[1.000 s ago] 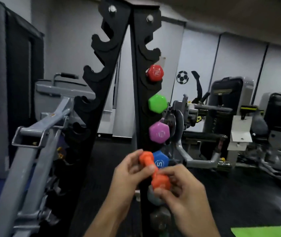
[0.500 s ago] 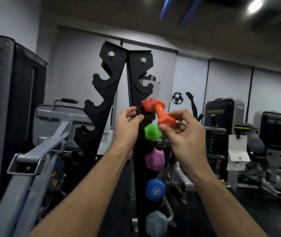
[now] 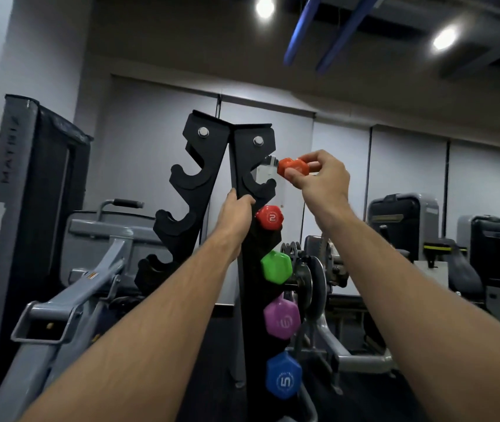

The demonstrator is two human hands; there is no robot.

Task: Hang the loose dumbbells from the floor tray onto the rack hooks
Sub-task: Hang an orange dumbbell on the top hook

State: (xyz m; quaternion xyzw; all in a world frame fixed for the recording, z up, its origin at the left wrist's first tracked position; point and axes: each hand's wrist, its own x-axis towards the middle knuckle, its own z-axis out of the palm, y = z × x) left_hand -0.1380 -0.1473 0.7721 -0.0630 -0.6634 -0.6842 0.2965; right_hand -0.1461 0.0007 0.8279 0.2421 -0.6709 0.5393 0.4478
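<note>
Both bare forearms reach up from the lower frame — the left hand (image 3: 236, 214) curled at centre, the right hand (image 3: 322, 178) higher, fingertips (image 3: 314, 164) pinched together.

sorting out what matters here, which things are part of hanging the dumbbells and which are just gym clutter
Part of the job:
- orange dumbbell, held in the right hand
- black rack, gripped by the left hand
- hung dumbbells: red, green, purple, blue

Just there:
- grey weight machine on the left
- black padded machines on the right
- ceiling lights
</note>
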